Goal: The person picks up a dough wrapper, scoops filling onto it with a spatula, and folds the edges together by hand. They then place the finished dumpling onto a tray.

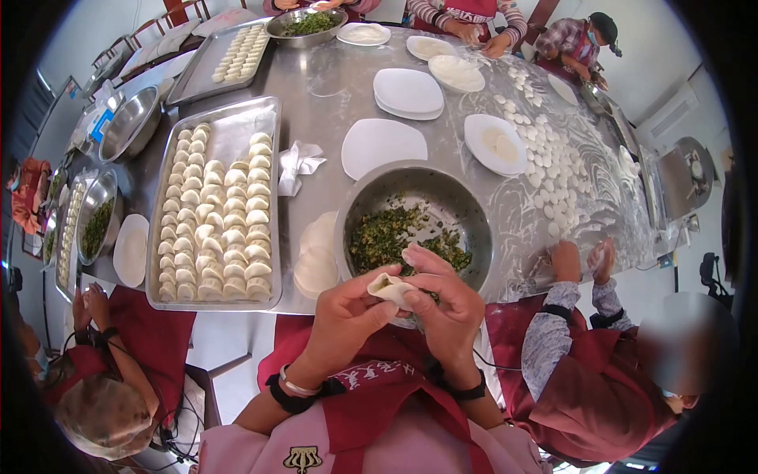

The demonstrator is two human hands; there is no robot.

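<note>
A partly folded dumpling (pixel 392 291) is pinched between my two hands, just over the near rim of a steel bowl (pixel 343 217). My left hand (pixel 347 312) grips its left side, thumb in front. On its right side, my right hand (pixel 442 304) holds the edge with thumb and fingers. The wrapper gapes a little at the top; what lies inside is hard to make out. Chopped green filling (pixel 391 233) covers part of the bowl's bottom. Left of the bowl lie round dough wrappers (pixel 317 268), overlapping on the steel table.
A metal tray (pixel 237 142) with rows of dumplings stands on the left, a crumpled napkin (pixel 300 164) beside it. White plates (pixel 383 146) sit beyond the bowl. Small dough pieces (pixel 553 162) lie on the floured right side. Co-workers sit close on both sides and opposite.
</note>
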